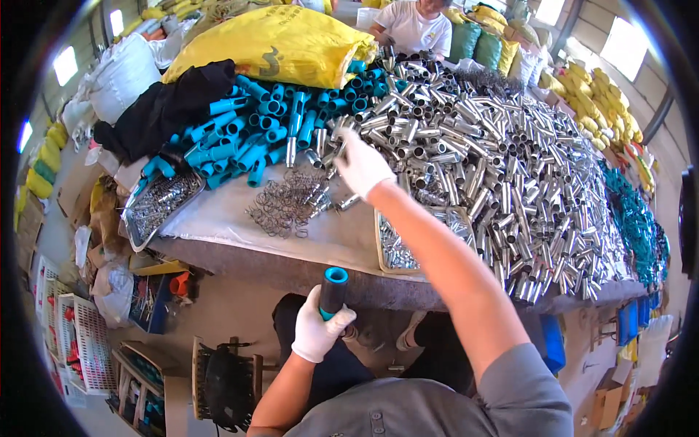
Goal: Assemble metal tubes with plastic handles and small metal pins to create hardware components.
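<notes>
My left hand [319, 328], in a white glove, is wrapped round a black tubular handle [334, 297] with a teal inner rim. It holds the handle upright in front of the table edge, its open end facing up. My right hand [360, 164], also gloved, reaches over the table to where shiny metal tubes [466, 153] meet the teal tubes [240, 142]. Its fingers are blurred among the nearest metal pieces, so a grip does not show. Just left of it lies a tangle of wire springs [280, 207]. A teal tube with a metal tip [295, 124] rests against the teal heap.
A tray of small metal parts [393, 251] sits under my right forearm; another metal tray [164, 207] stands at the table's left corner. A yellow sack [269, 44] and black cloth [160, 109] lie behind. Another person [415, 29] is across the table. A stool [226, 386] stands lower left.
</notes>
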A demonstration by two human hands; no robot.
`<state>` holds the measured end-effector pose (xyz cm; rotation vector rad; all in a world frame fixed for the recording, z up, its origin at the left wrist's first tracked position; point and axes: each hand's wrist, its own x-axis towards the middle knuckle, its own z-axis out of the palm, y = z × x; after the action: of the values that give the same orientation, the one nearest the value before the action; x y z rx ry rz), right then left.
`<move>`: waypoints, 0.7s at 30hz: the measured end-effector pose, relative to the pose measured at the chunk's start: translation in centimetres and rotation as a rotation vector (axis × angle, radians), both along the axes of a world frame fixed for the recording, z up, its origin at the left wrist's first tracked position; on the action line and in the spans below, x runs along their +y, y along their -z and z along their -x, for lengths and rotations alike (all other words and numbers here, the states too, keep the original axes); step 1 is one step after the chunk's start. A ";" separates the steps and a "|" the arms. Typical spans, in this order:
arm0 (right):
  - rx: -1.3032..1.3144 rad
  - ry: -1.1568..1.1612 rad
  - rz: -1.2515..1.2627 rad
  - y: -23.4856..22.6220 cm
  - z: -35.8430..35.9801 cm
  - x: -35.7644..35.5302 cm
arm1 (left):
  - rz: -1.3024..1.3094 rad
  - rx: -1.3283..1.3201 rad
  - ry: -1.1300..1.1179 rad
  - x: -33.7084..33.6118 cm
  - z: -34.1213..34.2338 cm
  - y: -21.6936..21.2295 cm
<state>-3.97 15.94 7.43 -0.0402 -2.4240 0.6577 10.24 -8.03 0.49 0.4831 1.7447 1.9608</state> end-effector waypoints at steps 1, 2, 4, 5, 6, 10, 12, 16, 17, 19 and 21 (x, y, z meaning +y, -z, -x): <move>-0.287 -0.068 0.211 -3.2 -2.5 -1.0 | 0.023 -0.025 -0.036 -0.8 0.2 0.3; -0.367 -0.339 0.619 -4.5 -5.1 -1.0 | 0.034 -0.045 -0.046 -0.8 0.3 0.7; -0.468 -0.502 0.670 -5.8 -11.1 -0.8 | 0.140 0.079 -0.014 0.3 0.9 0.4; -0.443 -0.574 0.688 -5.6 -13.9 -1.1 | 0.222 0.198 0.051 1.1 1.0 -0.6; -0.533 -0.497 0.579 -6.0 -16.1 -2.2 | 0.311 0.318 0.104 1.5 1.1 -1.4; -0.408 -0.411 0.304 -4.1 -20.6 -0.6 | 0.240 0.401 0.258 2.8 1.1 -1.4; -0.555 -0.469 0.198 -4.4 -21.9 -0.2 | 0.336 0.553 0.385 3.2 1.1 -2.4; -0.341 -0.389 -0.027 -4.3 -23.3 -1.1 | 0.178 0.491 0.425 4.1 0.3 -3.0; -0.398 -0.375 -0.054 -5.1 -23.2 -1.0 | 0.187 0.515 0.433 4.2 0.5 -3.0; -0.378 -0.419 -0.063 -6.6 -21.9 0.2 | 0.081 0.511 0.413 5.0 1.6 -3.9; -0.056 -0.694 -0.112 -6.8 -17.3 4.8 | -0.159 0.468 0.284 6.8 4.4 -3.5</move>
<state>13.32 20.72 14.20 0.8689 -2.5078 0.8129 5.88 -1.24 3.99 1.2573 1.6627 1.8865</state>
